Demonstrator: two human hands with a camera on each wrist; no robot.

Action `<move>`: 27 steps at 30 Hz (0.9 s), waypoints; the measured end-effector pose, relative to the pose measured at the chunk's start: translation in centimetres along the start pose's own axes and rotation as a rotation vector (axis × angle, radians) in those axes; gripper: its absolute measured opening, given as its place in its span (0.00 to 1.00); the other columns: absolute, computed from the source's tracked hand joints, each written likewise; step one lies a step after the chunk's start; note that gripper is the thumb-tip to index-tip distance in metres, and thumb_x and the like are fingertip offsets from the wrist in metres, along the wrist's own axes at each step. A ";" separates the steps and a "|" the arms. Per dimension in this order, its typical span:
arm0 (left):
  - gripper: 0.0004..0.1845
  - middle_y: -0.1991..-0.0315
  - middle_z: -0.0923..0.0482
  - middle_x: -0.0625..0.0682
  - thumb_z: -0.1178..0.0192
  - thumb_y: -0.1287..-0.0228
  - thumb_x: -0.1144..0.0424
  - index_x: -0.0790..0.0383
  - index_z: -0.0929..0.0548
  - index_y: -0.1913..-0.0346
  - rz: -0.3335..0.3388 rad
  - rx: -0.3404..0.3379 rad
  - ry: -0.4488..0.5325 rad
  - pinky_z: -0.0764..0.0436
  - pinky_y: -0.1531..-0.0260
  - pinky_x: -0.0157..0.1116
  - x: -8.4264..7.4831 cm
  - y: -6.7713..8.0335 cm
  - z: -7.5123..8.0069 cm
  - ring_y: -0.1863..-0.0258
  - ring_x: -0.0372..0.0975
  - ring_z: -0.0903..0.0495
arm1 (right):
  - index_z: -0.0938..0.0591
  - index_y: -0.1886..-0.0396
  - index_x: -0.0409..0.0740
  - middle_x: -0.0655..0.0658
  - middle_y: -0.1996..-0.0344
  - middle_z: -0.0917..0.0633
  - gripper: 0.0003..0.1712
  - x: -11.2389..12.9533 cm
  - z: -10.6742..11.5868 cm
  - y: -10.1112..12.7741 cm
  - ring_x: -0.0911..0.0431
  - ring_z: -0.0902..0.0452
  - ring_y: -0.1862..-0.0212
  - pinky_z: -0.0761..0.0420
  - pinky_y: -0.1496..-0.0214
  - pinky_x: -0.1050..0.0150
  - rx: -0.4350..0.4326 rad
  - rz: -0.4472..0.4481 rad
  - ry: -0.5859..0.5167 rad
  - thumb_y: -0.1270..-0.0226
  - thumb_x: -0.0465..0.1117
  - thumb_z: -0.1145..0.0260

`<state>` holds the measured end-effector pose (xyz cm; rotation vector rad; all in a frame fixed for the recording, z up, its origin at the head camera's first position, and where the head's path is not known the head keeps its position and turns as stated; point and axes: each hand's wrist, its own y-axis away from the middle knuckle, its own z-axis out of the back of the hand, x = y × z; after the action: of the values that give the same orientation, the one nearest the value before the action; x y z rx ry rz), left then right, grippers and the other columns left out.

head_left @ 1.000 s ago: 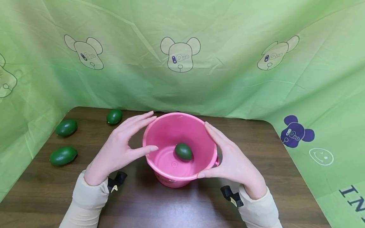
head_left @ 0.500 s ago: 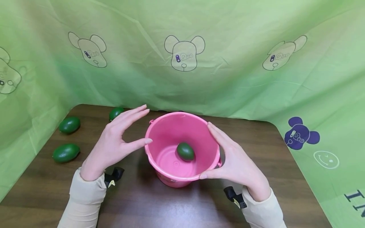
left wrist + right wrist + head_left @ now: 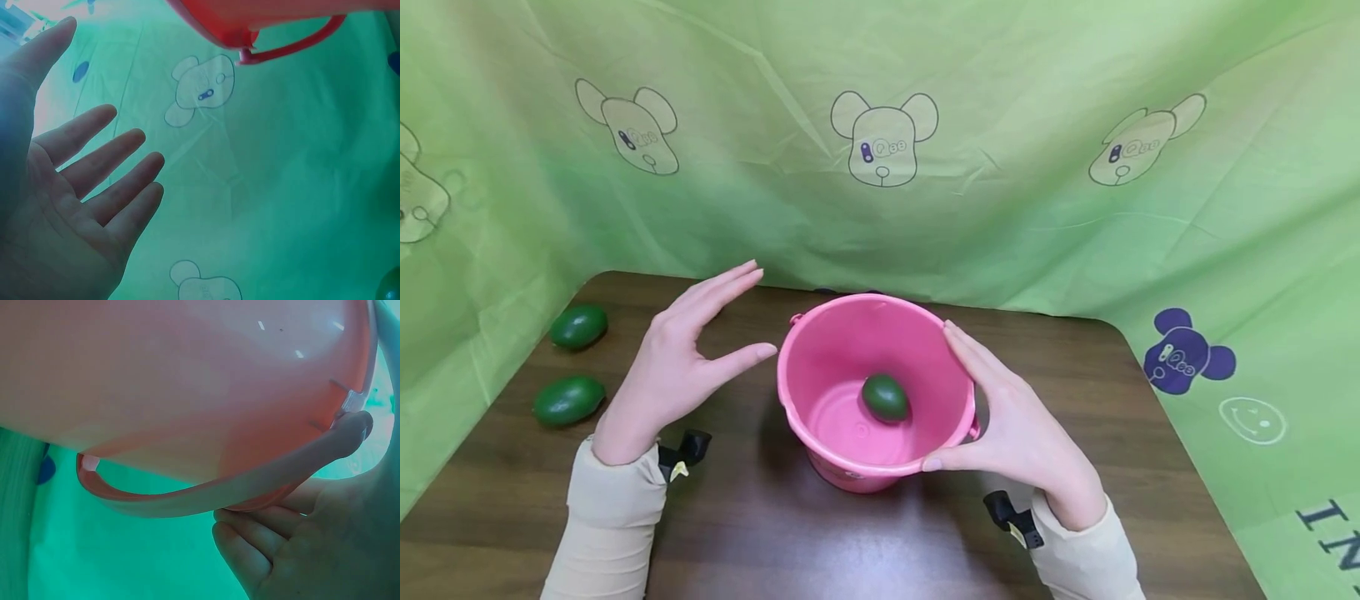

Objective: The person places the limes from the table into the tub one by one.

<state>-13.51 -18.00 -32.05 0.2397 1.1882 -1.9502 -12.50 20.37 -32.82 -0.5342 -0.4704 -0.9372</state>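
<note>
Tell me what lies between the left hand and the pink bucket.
Only bare brown table: the head view shows a gap between the left hand and the pink bucket.

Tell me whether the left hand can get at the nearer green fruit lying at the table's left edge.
Probably yes. The left hand is open and holds nothing, off the pink bucket. Bare table lies between it and the nearer green fruit, with nothing in the way.

The left hand (image 3: 69, 200) lies spread, fingers straight, gripping nothing. Above and right of its fingertips hangs the pink bucket (image 3: 250, 19) with its handle (image 3: 294, 47). Behind them is bear-printed green cloth (image 3: 262, 175); the dark green sliver (image 3: 392, 284) at lower right may be a fruit.
</note>
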 end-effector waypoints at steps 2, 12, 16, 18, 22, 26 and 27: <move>0.43 0.29 0.29 0.43 0.18 0.50 0.62 0.50 0.24 0.28 0.014 0.002 -0.008 0.32 0.32 0.42 0.2 -0.1 0.1 0.30 0.42 0.32 | 0.46 0.17 0.59 0.59 0.21 0.44 0.79 0.0 0.0 0.0 0.59 0.48 0.23 0.33 0.30 0.46 -0.001 0.001 -0.005 0.69 0.70 0.15; 0.43 0.29 0.30 0.40 0.20 0.47 0.61 0.44 0.26 0.27 0.092 -0.006 -0.014 0.34 0.31 0.40 1.2 0.0 0.5 0.30 0.39 0.33 | 0.47 0.17 0.58 0.59 0.20 0.46 0.79 -0.2 0.0 0.0 0.58 0.48 0.23 0.34 0.30 0.44 0.009 0.007 -0.001 0.68 0.70 0.15; 0.42 0.29 0.30 0.40 0.20 0.46 0.60 0.44 0.26 0.27 0.105 -0.012 -0.016 0.34 0.31 0.40 1.5 -0.3 0.6 0.29 0.38 0.33 | 0.46 0.17 0.58 0.59 0.20 0.46 0.78 -0.1 0.2 -0.2 0.58 0.49 0.22 0.34 0.30 0.44 0.003 0.009 -0.001 0.68 0.69 0.15; 0.42 0.29 0.31 0.40 0.20 0.46 0.60 0.43 0.26 0.27 0.119 -0.012 -0.021 0.34 0.31 0.41 1.6 -0.3 0.7 0.29 0.38 0.33 | 0.46 0.17 0.58 0.59 0.20 0.46 0.78 -0.1 0.2 -0.2 0.58 0.49 0.22 0.34 0.30 0.44 0.003 0.010 -0.006 0.68 0.69 0.14; 0.42 0.29 0.31 0.39 0.21 0.45 0.58 0.41 0.26 0.27 0.155 -0.011 -0.028 0.34 0.31 0.44 1.8 -0.1 0.7 0.29 0.38 0.33 | 0.47 0.17 0.58 0.59 0.20 0.46 0.79 0.0 0.1 -0.1 0.58 0.49 0.22 0.34 0.29 0.45 0.007 0.015 -0.013 0.68 0.69 0.14; 0.41 0.28 0.31 0.39 0.22 0.43 0.57 0.40 0.27 0.27 0.188 -0.006 -0.024 0.34 0.31 0.46 2.0 0.0 0.7 0.29 0.38 0.34 | 0.47 0.17 0.57 0.59 0.20 0.46 0.79 0.0 0.1 0.0 0.58 0.48 0.22 0.35 0.29 0.45 0.005 0.028 -0.005 0.68 0.69 0.15; 0.41 0.28 0.31 0.40 0.22 0.43 0.57 0.40 0.27 0.27 0.194 -0.004 -0.023 0.34 0.31 0.47 2.1 0.1 0.7 0.29 0.38 0.34 | 0.47 0.17 0.57 0.58 0.20 0.46 0.79 0.0 0.1 0.0 0.58 0.48 0.23 0.35 0.29 0.45 0.004 0.028 -0.002 0.68 0.69 0.15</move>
<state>-14.65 -19.76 -32.83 0.3176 1.1117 -1.7772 -12.52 20.43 -32.78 -0.5367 -0.4653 -0.9084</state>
